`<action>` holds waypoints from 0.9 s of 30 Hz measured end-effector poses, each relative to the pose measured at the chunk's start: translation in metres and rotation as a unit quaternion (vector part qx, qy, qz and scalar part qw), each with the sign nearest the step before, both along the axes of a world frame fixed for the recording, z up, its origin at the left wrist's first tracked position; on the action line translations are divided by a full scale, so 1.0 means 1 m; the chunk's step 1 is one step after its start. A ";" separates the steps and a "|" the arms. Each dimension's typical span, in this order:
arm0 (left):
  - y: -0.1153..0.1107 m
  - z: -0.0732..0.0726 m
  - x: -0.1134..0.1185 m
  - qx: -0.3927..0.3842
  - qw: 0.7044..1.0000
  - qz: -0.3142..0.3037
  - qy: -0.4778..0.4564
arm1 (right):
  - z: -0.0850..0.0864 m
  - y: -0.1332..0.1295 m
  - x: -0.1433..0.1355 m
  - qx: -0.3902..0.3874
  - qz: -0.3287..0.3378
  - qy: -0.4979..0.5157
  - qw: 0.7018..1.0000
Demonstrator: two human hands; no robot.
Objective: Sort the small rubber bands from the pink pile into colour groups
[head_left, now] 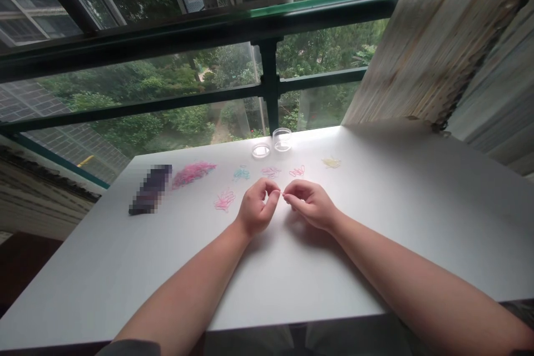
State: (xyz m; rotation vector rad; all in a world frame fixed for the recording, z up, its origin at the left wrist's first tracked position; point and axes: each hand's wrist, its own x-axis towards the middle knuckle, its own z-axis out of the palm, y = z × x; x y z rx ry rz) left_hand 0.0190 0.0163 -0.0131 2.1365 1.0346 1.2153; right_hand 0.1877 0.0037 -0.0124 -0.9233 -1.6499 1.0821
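Note:
My left hand [259, 207] and my right hand [311, 203] meet above the white table, both closed in a pinch. Between their fingertips a tiny pink rubber band [282, 194] shows, mostly hidden by the fingers. Just beyond the hands lie small sorted piles of thin, loop-shaped bands: blue ones [241, 173], pale pink ones [271, 172], brighter pink ones [297, 171] and yellow ones [331, 163]. Left of my left hand is another pink pile [225, 200]. Farther left spreads a larger mixed heap [194, 174], mainly pink.
Near the window edge of the white table [167, 267] stand a clear round container [282, 139] and a shallow clear round lid [261, 151]. A dark, pixelated oblong object [151, 189] lies at the left. A curtain [400, 50] hangs at the right, beside the green window railing [270, 75].

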 end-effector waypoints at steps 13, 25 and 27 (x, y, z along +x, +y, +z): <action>0.004 0.000 -0.002 0.026 0.999 0.007 0.019 | 0.002 -0.001 0.001 0.037 -0.035 0.005 0.999; 0.005 -0.003 -0.002 -0.005 1.000 -0.010 -0.022 | 0.001 -0.002 0.001 0.049 -0.045 -0.026 0.997; 0.005 -0.002 -0.002 0.002 1.000 -0.004 -0.018 | 0.000 -0.001 0.001 0.053 -0.050 -0.023 0.997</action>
